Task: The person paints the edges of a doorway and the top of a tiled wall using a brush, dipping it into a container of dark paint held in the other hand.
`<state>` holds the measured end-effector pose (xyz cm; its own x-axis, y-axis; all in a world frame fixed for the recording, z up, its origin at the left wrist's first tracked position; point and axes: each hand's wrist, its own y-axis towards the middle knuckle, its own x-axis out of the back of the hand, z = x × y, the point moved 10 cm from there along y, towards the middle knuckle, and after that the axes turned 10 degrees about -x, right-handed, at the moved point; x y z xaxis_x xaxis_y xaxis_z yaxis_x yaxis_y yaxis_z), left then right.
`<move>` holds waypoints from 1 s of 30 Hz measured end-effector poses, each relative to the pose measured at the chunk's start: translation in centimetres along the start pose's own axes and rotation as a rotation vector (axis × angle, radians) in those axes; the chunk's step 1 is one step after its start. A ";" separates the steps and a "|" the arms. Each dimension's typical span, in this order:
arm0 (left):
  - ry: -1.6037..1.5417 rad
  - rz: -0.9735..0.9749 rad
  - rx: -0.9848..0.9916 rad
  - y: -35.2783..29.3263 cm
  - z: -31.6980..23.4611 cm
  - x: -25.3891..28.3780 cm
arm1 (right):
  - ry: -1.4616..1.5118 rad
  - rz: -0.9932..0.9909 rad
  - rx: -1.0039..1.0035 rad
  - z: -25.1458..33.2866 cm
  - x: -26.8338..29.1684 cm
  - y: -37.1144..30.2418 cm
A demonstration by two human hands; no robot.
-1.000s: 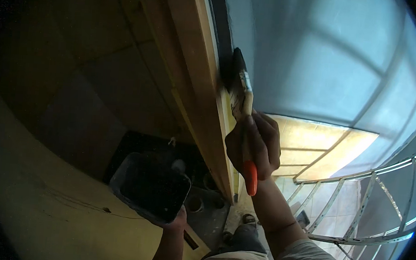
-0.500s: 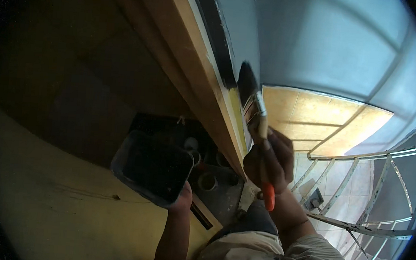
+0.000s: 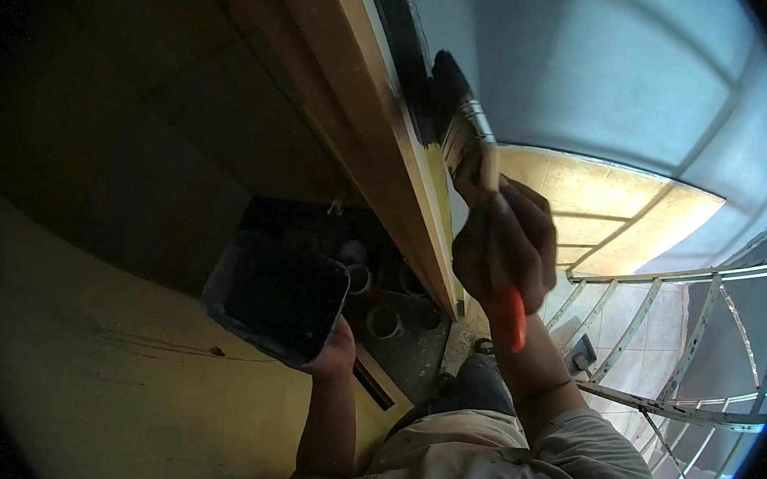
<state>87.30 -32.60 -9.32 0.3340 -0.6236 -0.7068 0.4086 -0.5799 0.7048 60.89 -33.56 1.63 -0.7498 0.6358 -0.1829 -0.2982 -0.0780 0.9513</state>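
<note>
My right hand (image 3: 511, 241) grips a paintbrush (image 3: 490, 165) with a wooden handle, an orange tip and a metal ferrule. Its dark bristles point up and lie against a black painted strip (image 3: 404, 52), which runs along the wall edge beside a wooden frame (image 3: 351, 84). Below the black part, the same strip shows yellow (image 3: 438, 176). In my left hand (image 3: 336, 348) is a squarish dark plastic container (image 3: 275, 299), tilted, its inside black. My left fingers are partly hidden beneath it.
Below the container, several round cans (image 3: 384, 321) stand on a dark surface. A pale blue wall (image 3: 595, 67) rises at the upper right, above tan tiles (image 3: 541, 189). White metal railings (image 3: 650, 400) curve along the right. A yellowish wall (image 3: 121, 372) fills the lower left.
My right hand has moved the paintbrush upward, so its bristles now reach higher along the black strip. The container in my left hand has shifted slightly up and left.
</note>
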 end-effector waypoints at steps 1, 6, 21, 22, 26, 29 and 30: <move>-0.121 -0.031 0.026 0.3 0.4 -0.7 | 0.011 -0.024 -0.004 0.2 0.4 0.7; 0.584 -1.105 -0.404 -2.2 0.4 0.0 | 0.029 -0.021 -0.048 -1.2 -0.2 1.8; 0.275 -0.144 0.055 1.0 1.2 1.7 | 0.143 -0.027 -0.306 -4.4 1.8 -0.1; 0.569 -0.105 0.058 1.0 1.1 1.6 | 0.129 -0.048 -0.331 -4.3 2.4 0.3; 0.859 -0.116 0.033 1.0 0.7 1.1 | 0.196 -0.023 -0.209 -3.9 1.1 1.2; 0.636 -0.044 0.072 1.4 0.5 1.1 | 0.180 -0.030 -0.241 -4.1 1.2 -0.7; 0.561 -0.019 0.096 1.3 0.7 1.0 | 0.154 -0.066 -0.282 -3.9 1.8 -0.6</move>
<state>87.60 -34.34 -9.02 0.7380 -0.2544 -0.6250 0.3486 -0.6494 0.6759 57.37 -35.38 -0.24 -0.7973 0.5249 -0.2980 -0.4853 -0.2639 0.8336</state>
